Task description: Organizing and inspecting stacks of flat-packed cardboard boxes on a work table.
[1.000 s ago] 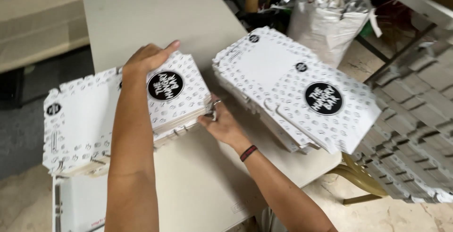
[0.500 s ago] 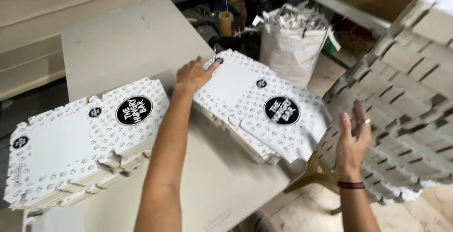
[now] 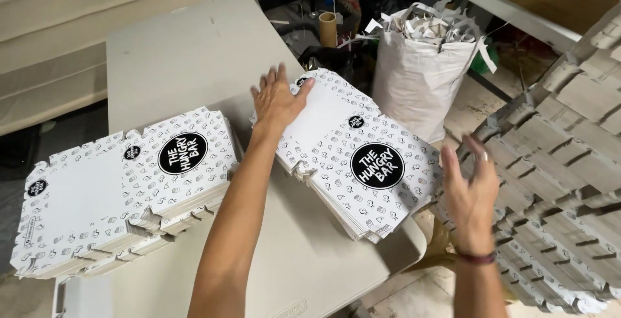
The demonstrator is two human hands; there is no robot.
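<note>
Your left hand (image 3: 277,101), fingers spread flat, presses the right stack of flat printed cartons (image 3: 352,163) on the desk (image 3: 187,53); your right hand (image 3: 471,185) hovers released, holding nothing. Likely step: squaring the stack; next, grip its right edge.

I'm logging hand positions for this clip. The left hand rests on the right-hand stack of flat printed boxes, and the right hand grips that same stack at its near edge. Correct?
Not quite. In the head view the left hand does lie on the right-hand stack of flat printed boxes, but the right hand grips nothing: it is open in the air beside the stack, clear of its edge.
</note>
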